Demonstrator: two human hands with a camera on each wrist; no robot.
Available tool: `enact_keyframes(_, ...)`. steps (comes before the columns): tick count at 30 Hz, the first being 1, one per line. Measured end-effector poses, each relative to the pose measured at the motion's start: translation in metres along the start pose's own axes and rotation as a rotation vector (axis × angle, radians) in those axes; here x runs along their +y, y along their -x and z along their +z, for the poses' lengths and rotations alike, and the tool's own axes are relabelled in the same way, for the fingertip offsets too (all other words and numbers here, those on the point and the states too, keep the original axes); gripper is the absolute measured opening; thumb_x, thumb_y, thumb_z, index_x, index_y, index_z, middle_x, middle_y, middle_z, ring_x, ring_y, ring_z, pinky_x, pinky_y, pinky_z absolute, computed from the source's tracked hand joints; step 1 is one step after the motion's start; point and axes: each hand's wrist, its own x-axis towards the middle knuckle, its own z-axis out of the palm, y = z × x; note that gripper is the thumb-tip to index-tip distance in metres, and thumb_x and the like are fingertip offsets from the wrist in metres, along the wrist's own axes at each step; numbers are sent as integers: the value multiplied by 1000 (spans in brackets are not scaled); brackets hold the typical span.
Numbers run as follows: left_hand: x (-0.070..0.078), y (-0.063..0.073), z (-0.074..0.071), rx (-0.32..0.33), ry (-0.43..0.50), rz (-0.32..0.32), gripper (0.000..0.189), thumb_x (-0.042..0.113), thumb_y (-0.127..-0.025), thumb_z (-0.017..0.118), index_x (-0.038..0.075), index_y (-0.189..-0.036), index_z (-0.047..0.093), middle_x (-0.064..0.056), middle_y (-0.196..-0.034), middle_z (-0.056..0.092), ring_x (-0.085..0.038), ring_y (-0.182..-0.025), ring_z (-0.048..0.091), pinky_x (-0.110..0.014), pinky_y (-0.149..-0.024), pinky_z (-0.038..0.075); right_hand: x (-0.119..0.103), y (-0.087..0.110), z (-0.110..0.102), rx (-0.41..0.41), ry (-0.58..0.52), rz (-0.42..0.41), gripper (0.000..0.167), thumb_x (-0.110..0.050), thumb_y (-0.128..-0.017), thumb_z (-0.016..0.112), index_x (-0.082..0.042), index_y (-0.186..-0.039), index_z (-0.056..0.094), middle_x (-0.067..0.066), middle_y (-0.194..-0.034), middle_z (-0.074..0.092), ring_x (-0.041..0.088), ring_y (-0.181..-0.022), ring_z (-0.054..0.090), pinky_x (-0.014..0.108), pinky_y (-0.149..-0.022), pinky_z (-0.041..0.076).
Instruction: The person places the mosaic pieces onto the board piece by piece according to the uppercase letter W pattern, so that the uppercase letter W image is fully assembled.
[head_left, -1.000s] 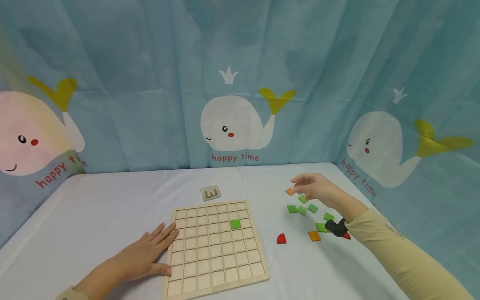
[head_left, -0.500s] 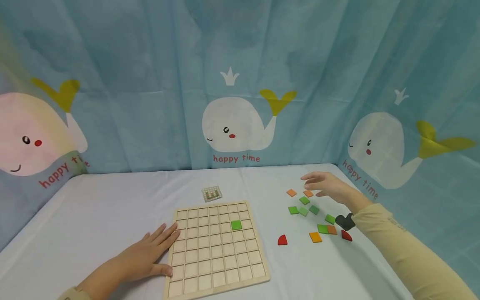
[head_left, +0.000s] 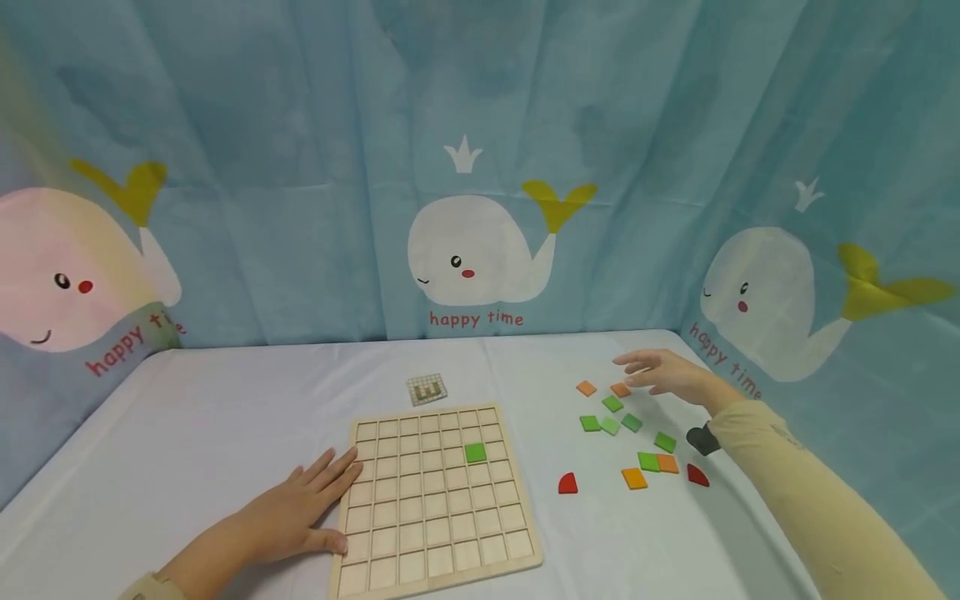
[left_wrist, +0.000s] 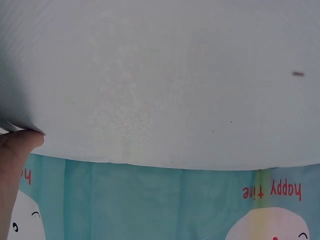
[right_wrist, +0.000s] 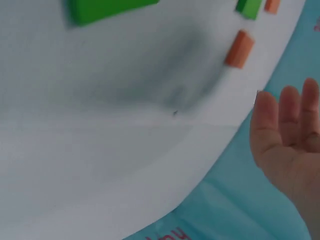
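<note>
A wooden grid board [head_left: 411, 510] lies flat at the front middle of the table, with one green square tile [head_left: 476, 452] in a cell at its upper right. My left hand [head_left: 288, 512] rests with spread, straight fingers on the board's left edge. Over the far right of the table, my right hand [head_left: 667, 375] hovers with loosely extended fingers and holds nothing. Just left of its fingertips lies an orange tile [head_left: 620, 390], which also shows in the right wrist view as an orange block [right_wrist: 240, 49]. Another orange tile [head_left: 587, 388] is farther left.
Several green tiles [head_left: 591, 424] are scattered right of the board. Nearer me lie two more orange tiles [head_left: 634, 478] and two red quarter-round pieces [head_left: 567, 483]. A small patterned card [head_left: 427, 389] sits behind the board. A whale-print curtain [head_left: 300, 250] closes off the back.
My right hand has drawn back to the right from the far orange tiles, uncovering one. Its fingers have loosened. The left hand stays on the board's edge.
</note>
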Motion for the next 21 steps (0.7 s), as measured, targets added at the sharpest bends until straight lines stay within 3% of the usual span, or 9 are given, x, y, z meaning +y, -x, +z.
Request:
enact_keyframes(12, 3, 1, 0, -2, 8, 0, 94, 58, -86, 60, 0, -152, 26, -20, -159, 15, -53, -139, 12, -75, -98, 20, 27, -15, -9, -52, -23, 65, 57, -13, -97, 59, 2, -147, 37, 34, -143, 36, 43, -125, 43, 59, -101, 38)
enact_keyframes(21, 6, 2, -5, -7, -9, 7, 94, 56, -86, 62, 0, -152, 26, -20, -159, 15, -53, -139, 14, -75, -98, 22, 40, -27, -6, -31, -29, 213, 62, -13, -88, 73, -3, -143, 47, 30, -143, 36, 40, -122, 41, 54, -102, 38)
